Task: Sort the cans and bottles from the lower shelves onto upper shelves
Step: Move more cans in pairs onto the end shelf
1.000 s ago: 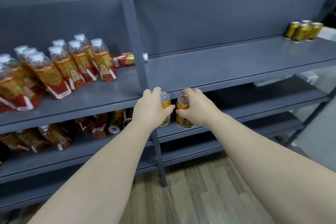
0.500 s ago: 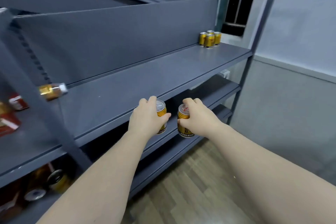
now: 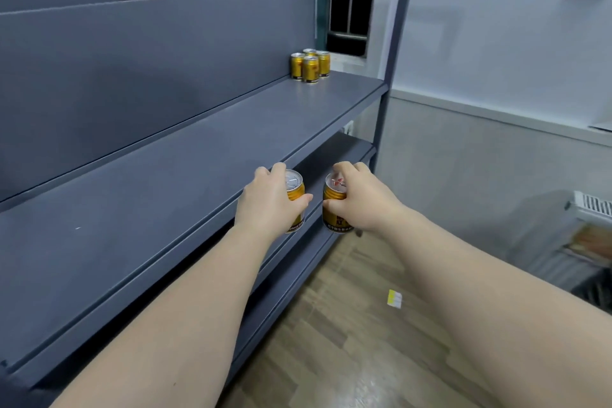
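Observation:
My left hand [image 3: 268,205] grips a small gold can [image 3: 295,190] with a silver top, held upright in front of the edge of the grey upper shelf [image 3: 185,156]. My right hand [image 3: 361,202] grips a second gold can [image 3: 335,209] just to the right of the first, also upright. The two cans are a small gap apart, at the level of the shelf's front lip. Several matching gold cans [image 3: 309,65] stand in a tight group at the far right end of the same shelf, near its back panel.
Lower grey shelves [image 3: 337,156] run beneath the upper one. A grey corner post [image 3: 390,53] ends the rack at the right, with a window behind it. A small yellow and white scrap [image 3: 394,298] lies on the wooden floor. A white radiator [image 3: 592,209] stands at the right edge.
The view has swung to the right along the rack; the bottles at the left have left the frame. Both hands still carry their cans, now nearer the group of cans at the shelf's end.

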